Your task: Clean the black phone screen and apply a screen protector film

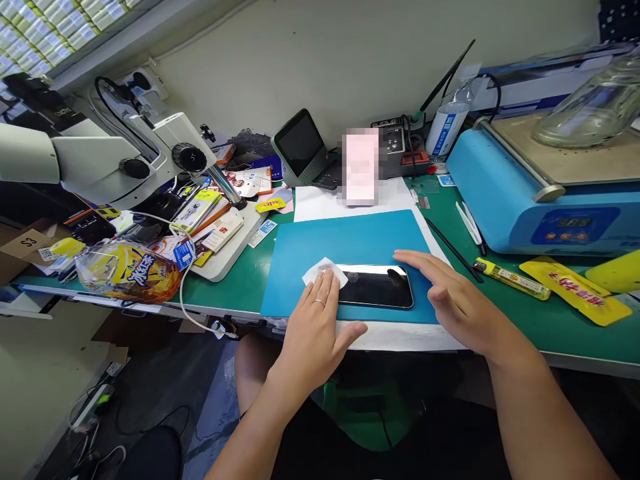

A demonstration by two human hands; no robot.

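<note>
A smartphone [373,288] with a dark, glossy face lies lengthwise across a blue mat [350,233]. My left hand [316,317] presses a white wipe [320,267] against the phone's left end; its fingers lie flat and straight, and a ring circles one of them. Part of the wipe and the phone's left end are hidden under those fingers. To the right of the phone, my right hand [450,300] hovers near its edge with fingers stretched out and thumb apart, holding nothing.
A white microscope [115,160] reaches in from the left over cluttered packets. Behind the mat stand a dark-screened device [300,147] and a blurred pink panel [361,167]. A blue heating machine [530,193], tweezers [469,223] and yellow packets [575,290] occupy the right. A drink bottle [130,270] lies left.
</note>
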